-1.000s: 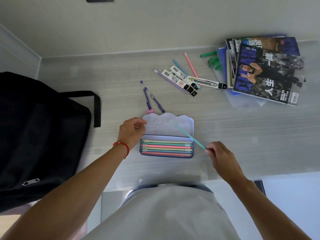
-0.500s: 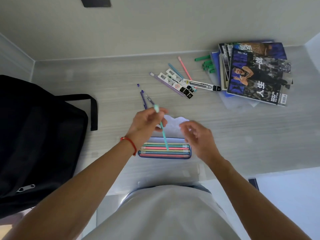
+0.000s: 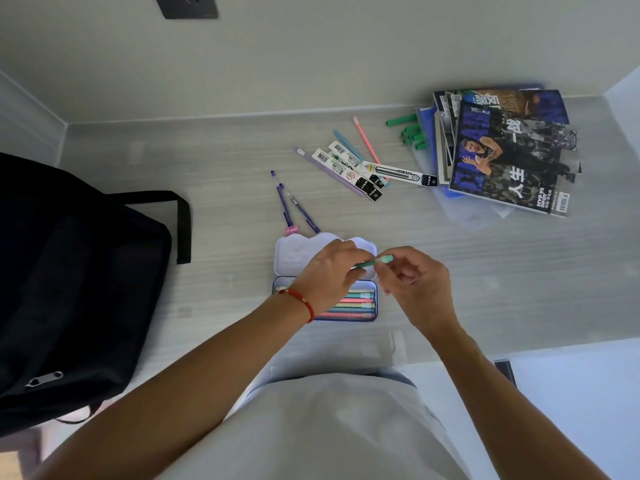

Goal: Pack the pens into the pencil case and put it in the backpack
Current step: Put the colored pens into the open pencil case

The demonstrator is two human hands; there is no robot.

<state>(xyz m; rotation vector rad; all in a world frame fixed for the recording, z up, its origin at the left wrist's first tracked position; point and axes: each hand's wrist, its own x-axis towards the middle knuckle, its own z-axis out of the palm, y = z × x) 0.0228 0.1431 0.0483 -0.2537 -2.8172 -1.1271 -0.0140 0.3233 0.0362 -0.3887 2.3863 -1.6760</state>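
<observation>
Both forearms are bare, with no sleeves in sight. The left wrist carries a thin red cord bracelet (image 3: 302, 301) with a small gold bead. Below, the torso is covered by a plain pale grey top (image 3: 332, 427).

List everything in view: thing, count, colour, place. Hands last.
backpack: 1, black, desk left
pencil case: 1, lilac, open, desk centre
pens in case: several, pastel, lying side by side
teal pen: 1, held over the case
purple pens: 2, behind the case
packaged refills: about 3, white-black, centre back
loose pens: 3, pink, blue, lilac, by the refills
green pens: several, beside the magazines
magazines: stack, desk back right
left hand: red bracelet, gripping the pen
right hand: pinching the pen's end
</observation>
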